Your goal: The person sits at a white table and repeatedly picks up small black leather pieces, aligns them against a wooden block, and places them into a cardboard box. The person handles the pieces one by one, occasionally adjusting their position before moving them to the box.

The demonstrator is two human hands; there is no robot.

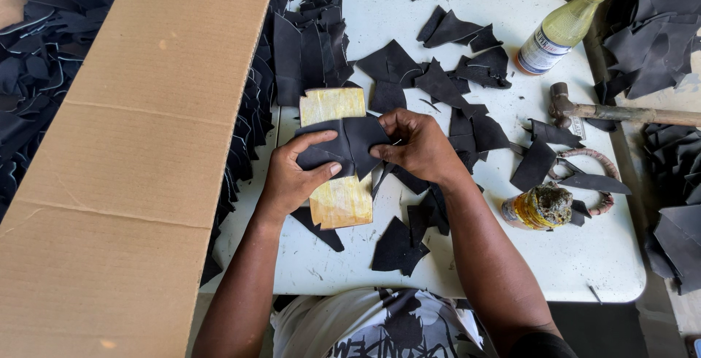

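With our left hand [292, 175] and right hand [416, 145] we pinch the soft, light black leather piece [347, 146] by its nine and three o'clock edges over the yellowed rectangular board [336, 106].

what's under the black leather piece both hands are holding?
A yellowish rectangular board on the white table, showing above and below the black leather piece. Its middle is covered.
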